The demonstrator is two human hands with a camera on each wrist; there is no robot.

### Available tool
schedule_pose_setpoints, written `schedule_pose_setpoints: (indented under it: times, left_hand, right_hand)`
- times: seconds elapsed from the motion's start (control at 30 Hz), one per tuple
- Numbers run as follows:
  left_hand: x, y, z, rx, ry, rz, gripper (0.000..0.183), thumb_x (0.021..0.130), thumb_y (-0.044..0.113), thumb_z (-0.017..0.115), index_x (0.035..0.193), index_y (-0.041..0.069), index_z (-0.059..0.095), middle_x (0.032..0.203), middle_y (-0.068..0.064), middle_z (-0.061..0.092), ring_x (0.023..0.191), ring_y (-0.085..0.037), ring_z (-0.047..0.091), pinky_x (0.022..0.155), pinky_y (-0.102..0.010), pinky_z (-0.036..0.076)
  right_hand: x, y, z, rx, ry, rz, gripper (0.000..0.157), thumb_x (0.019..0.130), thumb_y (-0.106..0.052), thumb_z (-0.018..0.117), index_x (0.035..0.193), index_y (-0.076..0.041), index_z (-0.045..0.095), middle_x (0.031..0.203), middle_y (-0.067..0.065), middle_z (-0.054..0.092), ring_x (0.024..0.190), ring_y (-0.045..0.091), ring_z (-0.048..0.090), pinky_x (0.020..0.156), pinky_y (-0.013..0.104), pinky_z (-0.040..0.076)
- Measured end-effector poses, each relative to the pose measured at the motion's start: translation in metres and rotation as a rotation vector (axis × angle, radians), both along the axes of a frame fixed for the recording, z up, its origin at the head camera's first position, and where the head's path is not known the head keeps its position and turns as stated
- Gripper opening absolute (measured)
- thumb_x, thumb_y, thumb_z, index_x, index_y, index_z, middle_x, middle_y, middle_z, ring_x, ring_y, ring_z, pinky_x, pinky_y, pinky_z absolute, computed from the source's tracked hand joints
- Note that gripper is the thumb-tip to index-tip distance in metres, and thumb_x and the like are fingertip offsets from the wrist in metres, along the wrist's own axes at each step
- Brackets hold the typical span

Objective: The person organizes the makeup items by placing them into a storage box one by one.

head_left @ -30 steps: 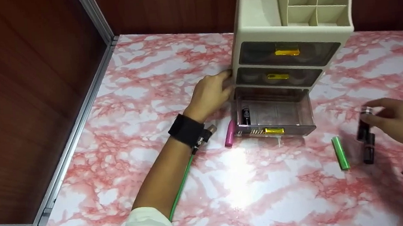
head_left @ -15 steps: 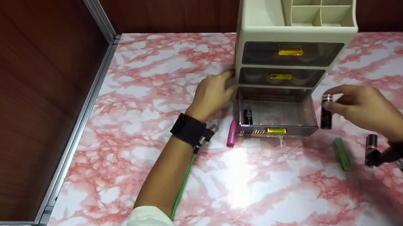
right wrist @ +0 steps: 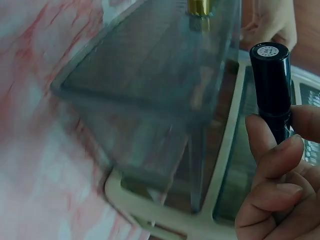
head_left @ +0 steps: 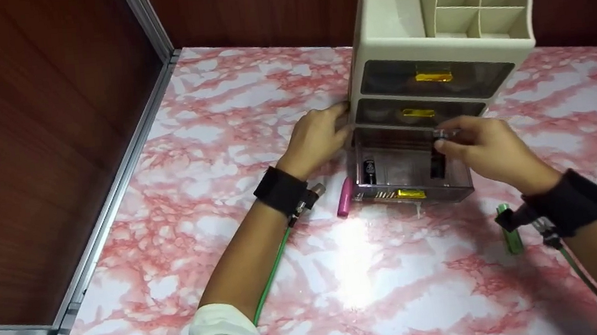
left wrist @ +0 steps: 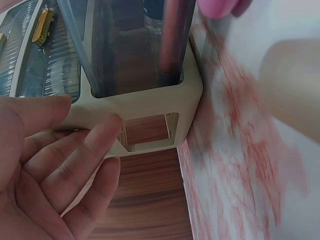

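Note:
My right hand (head_left: pixel 496 152) pinches a black lipstick tube (head_left: pixel 438 164) by its clear-ended top, over the right part of the pulled-out bottom drawer (head_left: pixel 440 195). In the right wrist view, a round label shows on the end of the lipstick tube (right wrist: pixel 272 82). My left hand (head_left: pixel 311 141) rests against the left side of the cream drawer organizer (head_left: pixel 449 45), its fingers loosely bent in the left wrist view. Another small black tube (head_left: pixel 370 172) lies at the drawer's left. Outside it are a pink tube (head_left: pixel 344 197) and a green tube (head_left: pixel 513 242), partly behind the right wrist gear.
Two upper drawers with yellow handles (head_left: pixel 434 76) are closed. Bare compartments (head_left: pixel 399 12) top the organizer. Brown panels (head_left: pixel 254 11) stand behind and to the left, along a metal frame edge (head_left: pixel 151 111). A green cable (head_left: pixel 273 273) trails from the left wrist.
My right hand has lifted the lipstick tube off the table and carried it left over the open drawer. The left hand stays at the organizer's side.

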State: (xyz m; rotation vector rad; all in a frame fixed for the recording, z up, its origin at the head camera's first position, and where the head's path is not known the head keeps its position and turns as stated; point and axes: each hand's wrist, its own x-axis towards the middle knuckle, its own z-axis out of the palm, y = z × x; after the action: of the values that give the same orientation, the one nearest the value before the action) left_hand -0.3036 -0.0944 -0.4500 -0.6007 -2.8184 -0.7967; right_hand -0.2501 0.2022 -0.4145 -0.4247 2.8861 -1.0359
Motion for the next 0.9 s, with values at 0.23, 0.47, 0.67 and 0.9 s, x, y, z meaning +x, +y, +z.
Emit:
schedule_pose_setpoints:
  times: [0.23, 0.47, 0.67, 0.9]
  left_hand:
    - [0.0, 0.0, 0.0, -0.007, -0.007, 0.005, 0.045, 0.096, 0.034, 0.062, 0.135, 0.012, 0.058, 0.108, -0.01, 0.071, 0.081, -0.024, 0.068, 0.07, -0.036, 0.054]
    - [-0.001, 0.0, -0.001, 0.003, -0.013, -0.013, 0.043, 0.096, 0.032, 0.062, 0.134, 0.012, 0.059, 0.108, -0.009, 0.071, 0.085, -0.023, 0.068, 0.071, -0.038, 0.053]
    - [-0.001, -0.001, -0.001, -0.005, -0.002, -0.008, 0.043, 0.096, 0.033, 0.062, 0.133, 0.012, 0.059, 0.106, -0.008, 0.071, 0.085, -0.024, 0.068, 0.071, -0.038, 0.054]
    - [0.0, -0.001, 0.0, -0.001, 0.005, -0.008, 0.042, 0.096, 0.033, 0.062, 0.132, 0.013, 0.06, 0.105, -0.008, 0.071, 0.086, -0.026, 0.068, 0.072, -0.038, 0.053]
  right_hand:
    - [-0.007, -0.023, -0.01, 0.004, -0.009, 0.04, 0.038, 0.091, -0.036, 0.069, 0.118, -0.009, 0.067, 0.082, 0.005, 0.068, 0.061, 0.019, 0.057, 0.052, 0.03, 0.046]
    - [-0.015, -0.042, -0.025, 0.082, 0.056, 0.083, 0.027, 0.09, -0.028, 0.07, 0.111, -0.01, 0.07, 0.084, 0.001, 0.069, 0.063, 0.018, 0.059, 0.059, 0.035, 0.048]
    - [-0.021, -0.058, -0.035, 0.197, 0.012, 0.119, 0.029, 0.087, -0.028, 0.072, 0.108, -0.008, 0.071, 0.087, 0.005, 0.07, 0.073, 0.021, 0.063, 0.069, 0.043, 0.05]
    - [-0.027, -0.065, -0.042, 0.248, -0.055, 0.151, 0.026, 0.087, -0.028, 0.072, 0.104, -0.008, 0.071, 0.093, 0.007, 0.071, 0.083, 0.024, 0.065, 0.075, 0.044, 0.05]
